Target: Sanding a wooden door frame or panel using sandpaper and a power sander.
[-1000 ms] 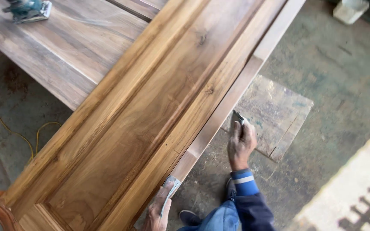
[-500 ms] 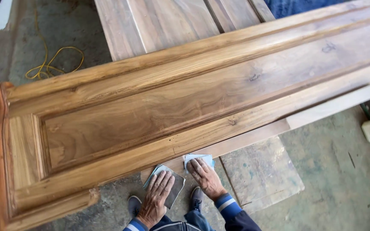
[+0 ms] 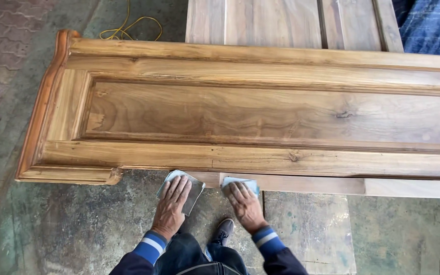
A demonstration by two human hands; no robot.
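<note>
A long brown wooden panel with a raised frame (image 3: 260, 117) is laid flat, and a plain wooden rail (image 3: 301, 184) runs along its near edge. The left hand (image 3: 171, 206) is spread flat, fingers nearly straight, and is pressed on a grey sheet of sandpaper (image 3: 193, 189) just below the panel's near edge. The right hand (image 3: 244, 203) is also laid flat, a little curled, on a pale blue sheet of sandpaper (image 3: 245, 182) that is touching the rail. Neither sheet is gripped; both are only held down by the palms and fingers. The step in hand looks like rubbing the near edge smooth. For the next move, steady pressing along the wood grain would likely be needed. A flat worn board (image 3: 311, 229) is seen on the grey concrete floor (image 3: 77, 224) below the panel.
</note>
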